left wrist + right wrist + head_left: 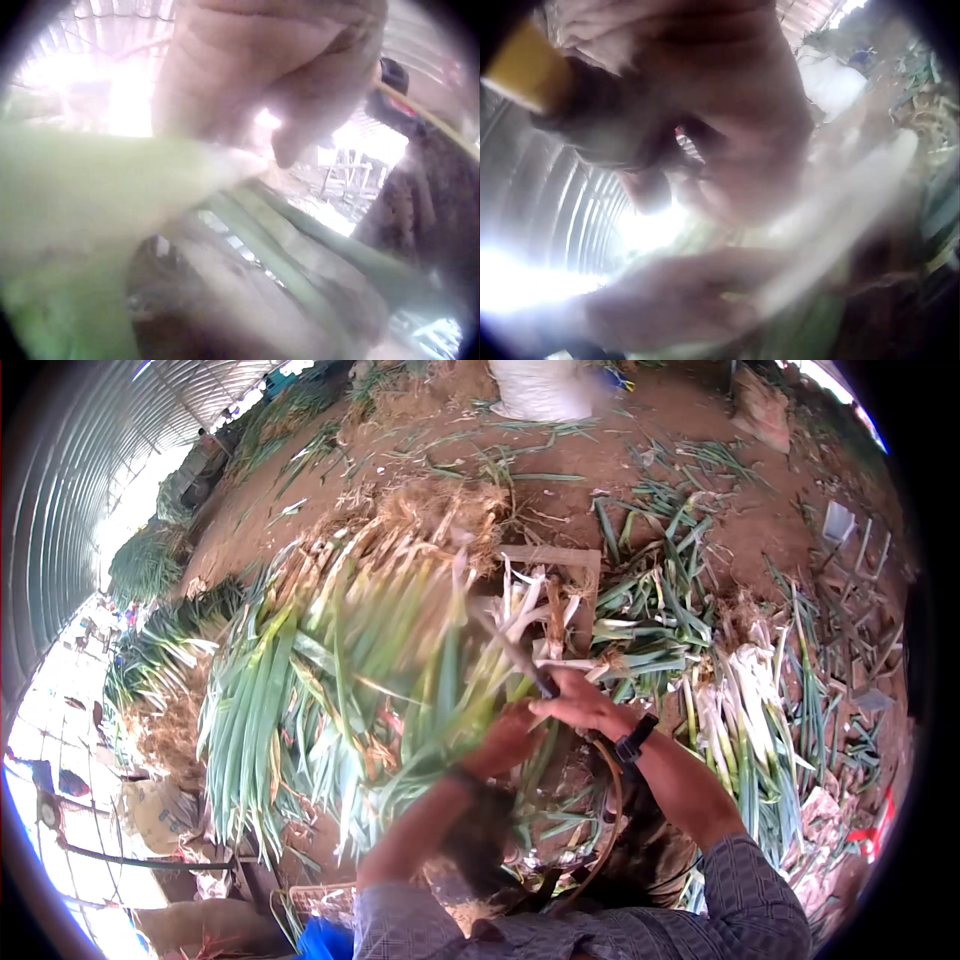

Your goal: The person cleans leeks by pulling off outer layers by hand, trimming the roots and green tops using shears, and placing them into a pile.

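Note:
In the head view, my left hand (pixel 508 738) curls round the green part of a leek, beside the right hand. My right hand (pixel 582 702) grips a dark nozzle-like piece (pixel 546 685), and a thin tan hose (pixel 614 790) trails below it. A pale stalk (pixel 512 650) slants up and left from the hands; in the right wrist view the white stalk (pixel 847 217) is blurred. Blurred green leaves (pixel 82 187) fill the left side of the left wrist view. Just left of the hands lies a large leek pile (pixel 285 690), roots pointing away.
A wooden frame (pixel 548 555) with pale stalks stands beyond the hands. More leeks (pixel 745 710) lie at the right, and loose green leaves (pixel 650 600) cover soil near the frame. A white sack (pixel 540 390) stands at the back; stacked metal frames (pixel 855 600) are far right.

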The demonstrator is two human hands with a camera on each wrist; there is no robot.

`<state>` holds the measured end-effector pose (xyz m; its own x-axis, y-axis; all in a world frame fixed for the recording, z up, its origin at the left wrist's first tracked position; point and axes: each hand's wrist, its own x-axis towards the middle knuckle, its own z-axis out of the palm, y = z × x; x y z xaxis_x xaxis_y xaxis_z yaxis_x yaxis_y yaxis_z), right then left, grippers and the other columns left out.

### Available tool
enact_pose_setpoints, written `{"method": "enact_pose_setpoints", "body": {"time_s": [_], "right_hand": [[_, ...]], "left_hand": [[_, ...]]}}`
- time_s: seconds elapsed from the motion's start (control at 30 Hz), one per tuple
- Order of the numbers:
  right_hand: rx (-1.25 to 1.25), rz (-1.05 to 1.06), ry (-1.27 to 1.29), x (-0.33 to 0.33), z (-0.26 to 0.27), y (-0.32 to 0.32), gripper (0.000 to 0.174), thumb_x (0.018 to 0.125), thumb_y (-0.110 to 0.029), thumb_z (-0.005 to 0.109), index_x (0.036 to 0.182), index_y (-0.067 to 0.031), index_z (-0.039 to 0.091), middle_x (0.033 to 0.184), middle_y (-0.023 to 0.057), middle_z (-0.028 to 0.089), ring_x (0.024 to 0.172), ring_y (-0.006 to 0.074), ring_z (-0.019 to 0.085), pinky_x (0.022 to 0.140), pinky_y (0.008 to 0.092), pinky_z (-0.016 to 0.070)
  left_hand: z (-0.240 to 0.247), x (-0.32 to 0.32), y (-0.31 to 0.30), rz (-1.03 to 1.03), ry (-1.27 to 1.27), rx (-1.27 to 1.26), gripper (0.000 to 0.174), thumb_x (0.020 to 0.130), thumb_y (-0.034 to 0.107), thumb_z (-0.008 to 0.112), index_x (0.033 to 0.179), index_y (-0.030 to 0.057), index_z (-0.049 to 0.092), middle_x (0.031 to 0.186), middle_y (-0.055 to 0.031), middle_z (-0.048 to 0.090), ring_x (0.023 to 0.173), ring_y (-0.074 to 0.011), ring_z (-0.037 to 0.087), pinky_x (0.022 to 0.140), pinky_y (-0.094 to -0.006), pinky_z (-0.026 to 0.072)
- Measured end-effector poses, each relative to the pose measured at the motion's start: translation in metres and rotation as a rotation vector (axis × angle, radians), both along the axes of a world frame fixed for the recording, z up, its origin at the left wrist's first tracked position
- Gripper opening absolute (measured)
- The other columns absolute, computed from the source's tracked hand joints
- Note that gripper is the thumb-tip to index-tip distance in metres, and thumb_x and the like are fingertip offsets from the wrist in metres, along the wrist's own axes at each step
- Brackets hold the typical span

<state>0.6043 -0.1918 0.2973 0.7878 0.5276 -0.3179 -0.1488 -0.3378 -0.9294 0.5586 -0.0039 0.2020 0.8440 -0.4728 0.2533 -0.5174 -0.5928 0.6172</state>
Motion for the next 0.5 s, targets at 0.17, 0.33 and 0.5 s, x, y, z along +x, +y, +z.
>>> {"method": "enact_pose_setpoints", "body": {"time_s": [0.17, 0.33, 0.5], "right_hand": [[-0.152, 0.176, -0.247, 0.003, 0.0, 0.005, 0.052, 0.075, -0.02, 0.075, 0.12, -0.0017, 0.056, 0.096, 0.0186, 0.064, 0.092, 0.0305, 0.065, 0.085, 0.041, 0.0505], [-0.075, -0.017, -0.249, 0.019, -0.02, 0.04, 0.038, 0.077, -0.025, 0.071, 0.106, -0.0027, 0.057, 0.084, 0.0166, 0.064, 0.077, 0.0333, 0.064, 0.073, 0.0459, 0.0505], [-0.234, 0.09, -0.416, 0.022, -0.032, 0.058, 0.042, 0.078, -0.029, 0.067, 0.112, -0.0056, 0.057, 0.093, 0.0219, 0.067, 0.088, 0.0428, 0.064, 0.079, 0.0501, 0.0498]], "left_hand": [[0.027, 0.035, 0.126, 0.284, 0.214, 0.113, 0.02, 0.089, 0.016, 0.06, 0.103, 0.0051, 0.067, 0.1, -0.0209, 0.067, 0.091, -0.0354, 0.066, 0.077, -0.0427, 0.0527], [0.063, 0.1, 0.211, 0.726, -0.154, 0.508, 0.026, 0.085, 0.012, 0.066, 0.11, 0.0068, 0.066, 0.11, -0.0187, 0.066, 0.102, -0.0396, 0.063, 0.086, -0.0473, 0.0513], [0.053, 0.143, 0.204, 0.697, 0.028, 0.667, 0.035, 0.079, 0.027, 0.074, 0.103, 0.0044, 0.063, 0.11, -0.0189, 0.065, 0.099, -0.0395, 0.063, 0.081, -0.0498, 0.0512]]}}
